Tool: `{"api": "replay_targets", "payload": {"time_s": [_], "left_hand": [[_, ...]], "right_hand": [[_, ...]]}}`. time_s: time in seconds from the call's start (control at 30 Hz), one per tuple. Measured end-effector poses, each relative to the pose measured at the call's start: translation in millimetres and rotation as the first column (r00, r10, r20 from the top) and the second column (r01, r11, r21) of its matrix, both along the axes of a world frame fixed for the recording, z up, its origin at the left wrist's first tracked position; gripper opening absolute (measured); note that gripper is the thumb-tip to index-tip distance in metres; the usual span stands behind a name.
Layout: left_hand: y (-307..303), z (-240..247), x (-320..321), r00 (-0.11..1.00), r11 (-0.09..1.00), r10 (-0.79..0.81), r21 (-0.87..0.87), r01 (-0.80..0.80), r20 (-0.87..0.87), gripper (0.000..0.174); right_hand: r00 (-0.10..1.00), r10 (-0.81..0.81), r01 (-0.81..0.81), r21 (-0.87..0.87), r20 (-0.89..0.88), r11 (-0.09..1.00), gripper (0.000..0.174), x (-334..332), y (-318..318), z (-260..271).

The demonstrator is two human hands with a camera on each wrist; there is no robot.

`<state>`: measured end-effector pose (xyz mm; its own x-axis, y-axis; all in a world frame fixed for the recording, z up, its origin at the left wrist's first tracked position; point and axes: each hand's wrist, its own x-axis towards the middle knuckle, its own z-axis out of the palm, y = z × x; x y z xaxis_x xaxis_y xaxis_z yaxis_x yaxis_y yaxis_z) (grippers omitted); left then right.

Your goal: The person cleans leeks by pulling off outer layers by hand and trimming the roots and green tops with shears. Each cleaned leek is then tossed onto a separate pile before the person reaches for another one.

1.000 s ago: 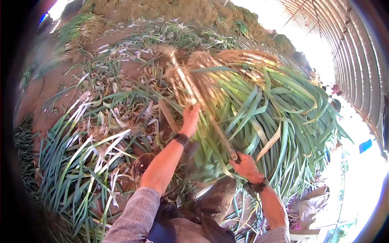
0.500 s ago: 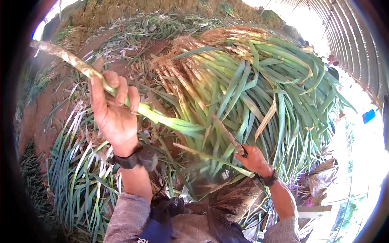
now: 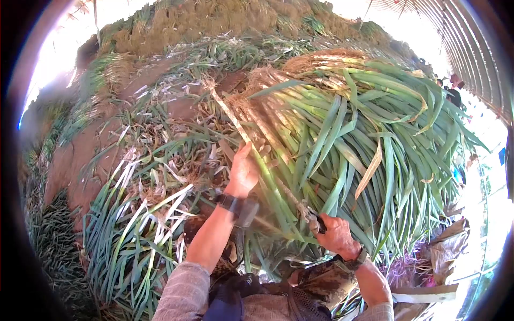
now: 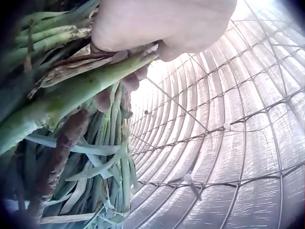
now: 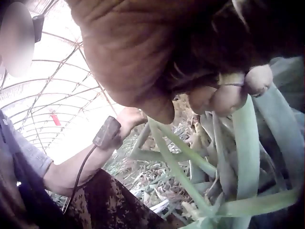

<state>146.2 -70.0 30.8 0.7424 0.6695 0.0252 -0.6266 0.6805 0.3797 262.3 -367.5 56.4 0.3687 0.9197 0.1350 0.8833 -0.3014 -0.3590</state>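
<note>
My left hand grips a leek partway along its stem, its rooted end pointing away and to the left. In the left wrist view, the fingers of that hand curl round the green part of the leek. My right hand, lower and to the right, holds a thin brown stick-like tool, dark at the grip. This tool slants up and left beside the held leek. In the right wrist view, the right hand fills the top with fingers curled; the tool is hidden there.
A big heap of leeks lies right of the hands, roots at the far side. Cut leaves and trimmings cover the ground to the left, with a smaller leek bunch nearer. Behind stands a tall rooty stack.
Half a second ago my left hand was raised at the left with a leek; it has come back down and right, beside the heap. My right hand keeps its hold and has moved little.
</note>
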Motion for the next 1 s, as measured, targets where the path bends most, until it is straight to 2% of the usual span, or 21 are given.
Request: {"api": "replay_targets", "payload": {"time_s": [0.13,0.2,0.27,0.3,0.33,0.4,0.47,0.53,0.57,0.6,0.63,0.73,0.77,0.83,0.87,0.93,0.97,1.0], "left_hand": [[1,14,0,0.996,0.993,-0.057,0.103,0.049,0.071,0.033],[3,30,-4,0.997,0.989,-0.036,0.149,0.026,0.066,0.034],[3,53,-15,0.964,0.979,-0.115,0.192,0.069,0.24,0.036],[-1,65,-18,0.988,0.99,0.008,0.141,-0.029,0.152,0.036],[3,68,-22,0.988,0.988,0.013,0.15,-0.036,0.155,0.036],[16,78,-36,0.99,0.949,0.131,0.284,-0.138,0.044,0.034],[27,92,-48,0.989,0.958,0.058,0.272,-0.093,0.135,0.032],[26,122,-66,0.973,0.953,-0.047,0.301,-0.024,0.226,0.033],[21,138,-74,0.944,0.941,-0.095,0.338,-0.019,0.316,0.036],[21,148,-82,0.925,0.926,-0.115,0.377,-0.033,0.362,0.038],[16,161,-90,0.907,0.924,-0.142,0.382,-0.023,0.397,0.039],[-12,195,-112,0.855,0.933,-0.226,0.356,0.053,0.466,0.042],[-18,201,-121,0.852,0.929,-0.235,0.366,0.055,0.468,0.043],[-26,211,-131,0.838,0.914,-0.269,0.401,0.066,0.475,0.045],[-32,214,-131,0.83,0.902,-0.289,0.426,0.069,0.477,0.045],[-49,212,-127,0.841,0.89,-0.301,0.448,0.079,0.449,0.046],[-53,201,-115,0.858,0.882,-0.307,0.462,0.094,0.412,0.044],[-65,190,-99,0.835,0.858,-0.411,0.466,0.218,0.365,0.041]], "right_hand": [[0.999,0.013,-0.014,-0.007,-0.038,1.0,0.027,-7,12,19],[0.998,0.022,-0.022,0.001,-0.051,1.0,0.027,-13,17,26],[0.999,-0.003,0.007,0.135,-0.035,0.991,0.028,-16,24,28],[1.0,0.015,-0.013,0.146,-0.012,0.989,0.029,-17,25,35],[1.0,0.021,-0.02,0.155,-0.008,0.988,0.029,-20,26,39],[0.981,0.173,-0.165,0.092,-0.091,0.982,0.029,-26,26,45],[0.978,0.196,-0.188,0.103,-0.073,0.977,0.029,-31,26,49],[0.942,0.248,-0.241,0.06,-0.227,0.969,0.03,-31,23,58],[0.921,0.227,-0.247,-0.023,-0.317,0.969,0.031,-33,20,65],[0.921,0.228,-0.245,-0.014,-0.317,0.969,0.031,-32,19,62],[0.786,0.336,-0.316,0.129,-0.519,0.94,0.03,-32,15,56],[0.463,0.267,-0.157,0.218,-0.846,0.963,0.028,-41,-8,56],[0.483,0.242,-0.233,0.143,-0.842,0.962,0.031,-36,-14,64],[0.535,0.251,-0.457,-0.026,-0.806,0.889,0.039,-26,-15,106],[0.401,0.299,-0.371,0.145,-0.866,0.917,0.042,-33,-16,123],[0.465,0.244,-0.363,0.068,-0.851,0.929,0.046,-13,-12,104],[0.457,0.218,-0.377,0.034,-0.863,0.926,0.047,-5,-8,97],[0.461,0.177,-0.267,0.054,-0.87,0.962,0.049,4,-5,49]]}}
